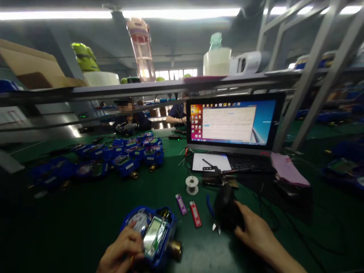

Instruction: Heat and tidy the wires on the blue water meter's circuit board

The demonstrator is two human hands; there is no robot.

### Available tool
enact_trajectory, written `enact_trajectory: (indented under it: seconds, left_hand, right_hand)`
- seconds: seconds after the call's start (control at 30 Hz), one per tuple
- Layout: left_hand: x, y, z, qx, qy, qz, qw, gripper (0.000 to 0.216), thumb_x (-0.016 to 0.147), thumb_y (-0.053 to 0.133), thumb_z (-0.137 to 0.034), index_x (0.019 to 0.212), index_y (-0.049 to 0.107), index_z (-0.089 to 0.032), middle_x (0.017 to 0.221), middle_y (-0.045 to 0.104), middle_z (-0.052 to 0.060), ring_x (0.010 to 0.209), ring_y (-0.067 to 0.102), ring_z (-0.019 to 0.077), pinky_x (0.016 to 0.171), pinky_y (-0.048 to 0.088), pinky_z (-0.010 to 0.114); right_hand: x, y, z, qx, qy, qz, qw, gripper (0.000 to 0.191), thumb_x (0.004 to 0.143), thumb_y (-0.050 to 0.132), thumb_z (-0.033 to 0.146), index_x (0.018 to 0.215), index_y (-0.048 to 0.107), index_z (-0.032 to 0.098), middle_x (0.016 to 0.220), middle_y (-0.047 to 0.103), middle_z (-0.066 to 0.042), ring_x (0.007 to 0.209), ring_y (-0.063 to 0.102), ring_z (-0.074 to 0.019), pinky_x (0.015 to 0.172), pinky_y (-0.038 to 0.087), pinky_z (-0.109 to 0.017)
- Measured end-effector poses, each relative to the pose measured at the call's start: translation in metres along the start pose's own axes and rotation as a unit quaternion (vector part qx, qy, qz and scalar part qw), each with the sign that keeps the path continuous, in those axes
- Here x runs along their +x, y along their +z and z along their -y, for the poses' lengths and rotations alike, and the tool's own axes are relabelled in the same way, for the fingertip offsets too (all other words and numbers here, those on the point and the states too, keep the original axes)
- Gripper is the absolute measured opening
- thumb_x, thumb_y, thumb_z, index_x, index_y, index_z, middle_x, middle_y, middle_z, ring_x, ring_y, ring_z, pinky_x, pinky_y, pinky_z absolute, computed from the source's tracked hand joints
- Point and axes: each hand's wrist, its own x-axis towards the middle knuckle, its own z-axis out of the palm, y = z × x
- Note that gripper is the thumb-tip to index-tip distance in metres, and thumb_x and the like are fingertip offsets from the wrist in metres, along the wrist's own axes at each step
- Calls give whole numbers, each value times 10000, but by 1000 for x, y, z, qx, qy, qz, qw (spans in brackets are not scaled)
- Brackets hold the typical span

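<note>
Ceiling: long fluorescent strip lights [176, 13] along the top of the frame, over a dim hall.
Windows: small bright row [176, 72] at centre, far back.
Shelf: grey overhead rack [159, 90] crossing the frame's upper half, with slanted metal struts [315, 72] at upper right.
Worktop: green-covered bench [71, 223] filling the lower half.
Cardboard: brown boxes [31, 64] at upper left, on the shelf.
Monitor: lit screen [231, 123] right of centre, under the shelf.

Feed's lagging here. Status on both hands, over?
Left hand gripping blue meter. Right hand on black tool. Two lighters lie between them.
</note>
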Motion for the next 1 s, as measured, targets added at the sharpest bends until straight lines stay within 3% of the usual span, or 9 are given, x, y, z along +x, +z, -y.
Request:
enact_trajectory:
  seconds: [0.03, 0.1, 0.13, 0.2, 0.3, 0.53, 0.73, 1.0]
  left_hand:
    - [-1, -1, -1, 7, 13, 13, 1000, 167, 798, 585, -292, 673, 602, -182, 696, 553, 24, 639, 553, 129, 565, 486, 206]
    - [-1, -1, -2, 7, 23, -15, 1000, 127, 792, 609, -249, 687, 592, -178, 702, 551, 11, 678, 547, 124, 761, 473, 270]
    - [0, -1, -2, 13, 31, -17, 999, 107, 784, 624, -232, 698, 592, -178, 703, 550, 1, 692, 546, 120, 891, 415, 316]
    - [1, -1, -1, 13, 46, -17, 999, 91, 780, 633, -208, 707, 588, -177, 696, 551, -12, 693, 541, 113, 1004, 300, 363]
    - [1, 0, -2, 6, 46, -16, 999, 81, 771, 644, -185, 717, 583, -175, 701, 557, -19, 700, 540, 110, 1007, 283, 363]
    - [1, 0, -4, 3, 46, -12, 999, 66, 769, 644, -166, 737, 588, -182, 717, 556, -25, 704, 536, 110, 1007, 271, 381]
    - [-1, -2, -2, 7, 44, -4, 999, 68, 777, 633, -156, 735, 587, -183, 731, 545, -26, 715, 529, 106, 1018, 257, 369]
    - [0, -2, -1, 14, 44, -1, 999, 67, 784, 623, -159, 734, 587, -183, 730, 544, -28, 719, 526, 106, 1026, 255, 379]
  right_hand:
    - [-8, -8, 8, 28, -25, 8, 999, 499, 617, 474, 162, 1109, 539, 106, 1025, 635, -113, 911, 614, -232, 793, 494, -316]
    - [-24, -24, 28, 101, -86, 50, 990, 315, 645, 471, 210, 924, 611, 174, 813, 667, -49, 752, 634, -202, 658, 518, -266]
    - [-31, -30, 38, 138, -124, 62, 981, 270, 652, 477, 228, 879, 620, 201, 761, 663, -29, 734, 632, -197, 643, 517, -252]
    - [-43, -37, 57, 198, -192, 89, 957, 230, 643, 495, 226, 829, 629, 234, 713, 657, -5, 709, 630, -185, 628, 515, -224]
    - [-54, -31, 76, 233, -228, 147, 934, 189, 626, 503, 183, 754, 633, 234, 640, 637, 17, 631, 617, -155, 599, 508, -195]
    - [-57, -3, 81, 254, -178, 203, 929, 211, 636, 530, 207, 820, 634, 208, 674, 648, -8, 682, 610, -189, 717, 520, -304]
    - [-55, -9, 85, 269, -185, 227, 917, 225, 653, 520, 191, 856, 616, 184, 759, 653, -26, 708, 593, -165, 741, 499, -281]
    - [-57, -15, 88, 262, -193, 241, 915, 174, 667, 490, 156, 812, 586, 167, 756, 637, -11, 683, 566, -127, 658, 470, -213]
